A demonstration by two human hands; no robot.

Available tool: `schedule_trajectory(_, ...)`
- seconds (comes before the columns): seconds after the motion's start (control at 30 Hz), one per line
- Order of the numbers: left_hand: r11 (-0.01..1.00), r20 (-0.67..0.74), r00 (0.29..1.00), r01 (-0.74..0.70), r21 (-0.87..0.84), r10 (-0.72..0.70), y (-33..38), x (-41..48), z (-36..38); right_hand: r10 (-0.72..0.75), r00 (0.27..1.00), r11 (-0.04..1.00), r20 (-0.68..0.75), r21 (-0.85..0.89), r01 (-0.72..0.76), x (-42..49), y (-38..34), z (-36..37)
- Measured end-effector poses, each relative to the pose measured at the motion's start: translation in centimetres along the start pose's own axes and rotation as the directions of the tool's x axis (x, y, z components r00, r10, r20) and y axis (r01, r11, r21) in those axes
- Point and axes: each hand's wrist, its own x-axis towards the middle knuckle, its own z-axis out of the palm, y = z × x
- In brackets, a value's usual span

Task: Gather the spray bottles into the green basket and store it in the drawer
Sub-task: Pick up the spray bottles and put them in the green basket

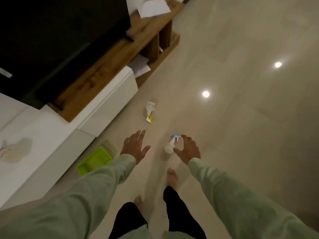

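Observation:
Two spray bottles lie on the tiled floor. The one with a blue and pink nozzle point(170, 145) lies just left of my right hand point(187, 150), whose fingers are spread and curved beside it without gripping. A white bottle with a yellow nozzle point(149, 112) lies farther ahead. My left hand point(135, 146) hovers open with fingers apart, holding nothing. The green basket point(94, 160) sits on the floor to the left, against the white cabinet, partly hidden by my left sleeve.
A white drawer front point(110, 104) stands out from the low white cabinet point(34, 135) on the left. A wooden shelf unit point(151, 42) with papers and a black screen point(57, 40) sit behind. My bare feet point(171, 177) stand on the glossy floor.

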Motion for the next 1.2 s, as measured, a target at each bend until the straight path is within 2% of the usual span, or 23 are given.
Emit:
schedule_trajectory(0.13, 0.999, 0.089, 0.996, 0.027, -0.024, -0.025, 0.0, 6.8, 5.7, 0.148, 0.988, 0.987, 0.044, 0.058, -0.15, 7.4, 3.6, 4.0)
schedule_trajectory(0.27, 0.997, 0.139, 0.99, 0.04, -0.067, -0.03, -2.0, 16.0, 14.1, 0.265, 0.959, 0.944, 0.099, 0.176, -0.279, 17.6, 8.2, 11.8)
schedule_trajectory(0.5, 0.994, 0.15, 0.989, 0.014, -0.108, 0.002, -8.5, 29.2, 31.4, 0.458, 0.875, 0.776, 0.159, 0.41, -0.48, 34.4, 15.3, 28.0)
schedule_trajectory(0.6, 0.995, 0.162, 0.987, 0.015, -0.095, 0.001, -11.2, 32.1, 37.1, 0.535, 0.826, 0.68, 0.177, 0.49, -0.545, 39.3, 17.3, 33.4)
schedule_trajectory(0.73, 0.994, 0.163, 0.987, 0.011, -0.105, 0.006, -14.3, 34.1, 42.6, 0.569, 0.808, 0.648, 0.15, 0.523, -0.553, 43.3, 19.6, 38.9)
schedule_trajectory(0.9, 0.982, 0.158, 0.986, 0.081, -0.168, -0.054, -16.5, 33.5, 44.7, 0.55, 0.826, 0.644, 0.126, 0.565, -0.516, 44.8, 19.7, 41.2)
schedule_trajectory(0.97, 0.973, 0.144, 0.985, 0.12, -0.199, -0.092, -17.2, 31.9, 43.8, 0.512, 0.85, 0.676, 0.125, 0.551, -0.489, 43.9, 17.8, 40.7)
schedule_trajectory(1.1, 0.939, 0.109, 0.975, 0.216, -0.268, -0.193, -18.8, 27.3, 40.0, 0.358, 0.927, 0.762, 0.109, 0.539, -0.358, 40.5, 11.5, 39.1)
schedule_trajectory(1.2, 0.899, 0.065, 0.953, 0.3, -0.319, -0.295, -20.3, 23.1, 36.3, 0.183, 0.976, 0.851, 0.118, 0.478, -0.217, 37.0, 5.5, 37.5)
